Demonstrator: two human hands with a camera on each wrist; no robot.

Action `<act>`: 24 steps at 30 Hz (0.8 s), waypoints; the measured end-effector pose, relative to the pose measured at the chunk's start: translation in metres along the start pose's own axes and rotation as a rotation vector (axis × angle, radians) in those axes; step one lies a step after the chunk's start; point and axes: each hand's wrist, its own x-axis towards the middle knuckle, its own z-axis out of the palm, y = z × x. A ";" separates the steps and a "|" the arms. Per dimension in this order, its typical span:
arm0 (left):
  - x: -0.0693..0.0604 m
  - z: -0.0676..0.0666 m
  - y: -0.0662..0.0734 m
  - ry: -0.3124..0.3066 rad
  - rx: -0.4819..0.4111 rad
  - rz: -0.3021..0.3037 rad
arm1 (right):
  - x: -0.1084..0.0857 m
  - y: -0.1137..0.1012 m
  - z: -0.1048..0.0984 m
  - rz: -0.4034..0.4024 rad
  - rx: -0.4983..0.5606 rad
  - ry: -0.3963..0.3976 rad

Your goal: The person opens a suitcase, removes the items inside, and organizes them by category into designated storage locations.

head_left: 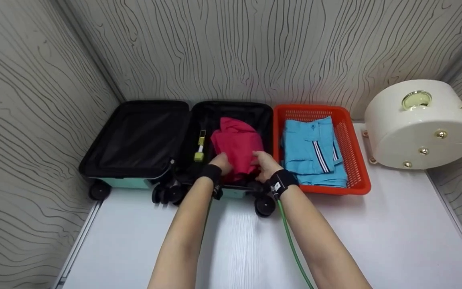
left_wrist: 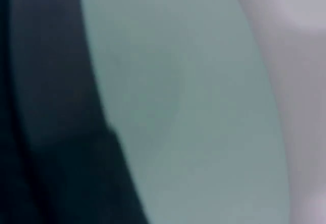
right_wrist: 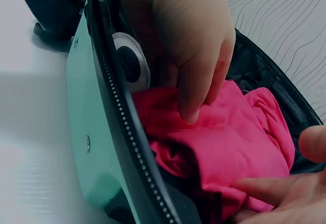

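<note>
A bright pink cloth [head_left: 240, 146] lies bunched in the right half of the open suitcase, also seen as pink fabric [right_wrist: 239, 137] in the right wrist view. My left hand [head_left: 222, 163] is at the cloth's near left edge; in the right wrist view the left hand [right_wrist: 188, 40] reaches down with fingertips touching the fabric. At the cloth's right side, my right hand [head_left: 266, 163] has its thumb apart from the fingers. In its own wrist view, the right hand [right_wrist: 293, 193] touches the fabric's lower edge. The left wrist view shows only the blurred mint suitcase shell [left_wrist: 188, 102].
The suitcase's other half [head_left: 142, 136] lies open at left. A yellow-and-white item [head_left: 201, 146] is beside the cloth. The red basket [head_left: 361, 176] at right holds folded blue clothes [head_left: 311, 150]. A cream rounded case [head_left: 423, 124] stands farther right. Patterned walls [head_left: 223, 48] enclose the back and sides.
</note>
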 end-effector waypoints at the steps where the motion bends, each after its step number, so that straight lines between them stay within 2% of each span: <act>1: 0.000 0.001 0.000 0.005 -0.026 -0.003 | 0.000 0.000 0.000 -0.001 0.020 0.001; 6: 0.002 0.003 0.001 0.030 -0.176 -0.024 | -0.004 0.000 -0.001 -0.050 0.111 0.007; 11: 0.001 0.006 0.002 0.061 -0.443 -0.043 | -0.010 -0.004 -0.002 -0.151 0.065 -0.037; 14: 0.002 0.008 0.004 0.080 -0.604 -0.104 | -0.010 -0.002 0.000 -0.231 0.045 0.018; 17: 0.004 0.011 0.006 0.094 -0.744 -0.175 | -0.010 0.002 0.005 -0.295 0.053 0.113; 18: 0.004 0.011 0.007 0.087 -0.803 -0.191 | -0.010 0.003 0.006 -0.304 0.059 0.138; 20: 0.002 0.011 0.008 0.055 -0.948 -0.207 | -0.010 0.002 0.007 -0.308 0.068 0.140; 24: -0.004 0.012 0.007 -0.075 -1.288 -0.193 | -0.010 -0.001 0.006 -0.279 0.122 0.059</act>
